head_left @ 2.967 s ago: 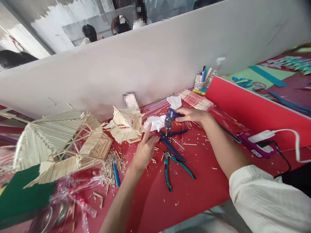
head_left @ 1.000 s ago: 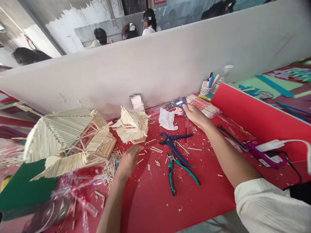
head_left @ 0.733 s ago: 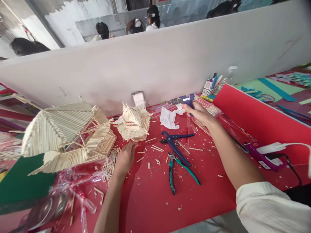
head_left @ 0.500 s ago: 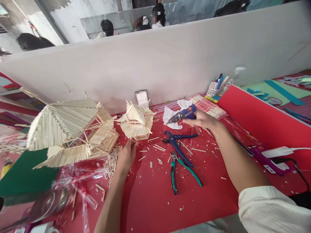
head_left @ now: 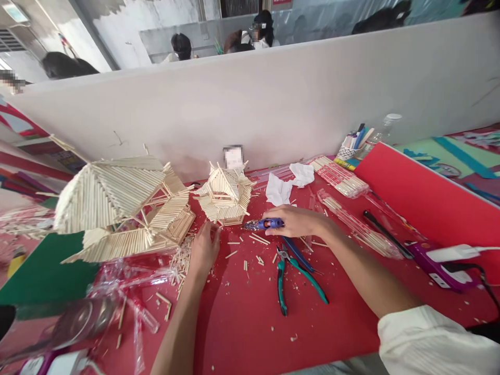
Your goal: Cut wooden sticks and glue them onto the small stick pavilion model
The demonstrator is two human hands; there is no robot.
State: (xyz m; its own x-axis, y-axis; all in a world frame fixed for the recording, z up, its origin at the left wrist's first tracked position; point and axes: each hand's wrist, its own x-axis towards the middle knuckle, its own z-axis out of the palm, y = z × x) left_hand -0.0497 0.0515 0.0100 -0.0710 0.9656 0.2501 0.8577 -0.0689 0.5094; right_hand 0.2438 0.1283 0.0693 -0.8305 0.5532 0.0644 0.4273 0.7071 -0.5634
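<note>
My right hand [head_left: 295, 221] is wrapped around a blue hot glue gun [head_left: 269, 224], whose nozzle points left toward the base of a small stick pavilion [head_left: 226, 195]. At that pavilion's front left corner is my left hand [head_left: 205, 247], thumb and fingers pinched together; whatever is between the fingertips is too small to make out. A larger pavilion of pale sticks [head_left: 117, 200] stands left of it. Blue cutters [head_left: 299, 254] lie partly hidden beneath my right hand. Nearer to me are green-handled cutting pliers [head_left: 284, 255], their handles spread.
Stick offcuts [head_left: 260, 238] litter the red table [head_left: 242, 323]. Bagged sticks [head_left: 339, 177], white tissue [head_left: 278, 190] and a purple power strip [head_left: 439, 265] are on the right. Clear plastic wrap [head_left: 133, 281] and a green board [head_left: 50, 271] lie left. A white partition [head_left: 273, 99] rises behind.
My right hand has carried the glue gun left and down from above the tissue to beside the small pavilion. My left hand stays at its corner. The view has shifted slightly.
</note>
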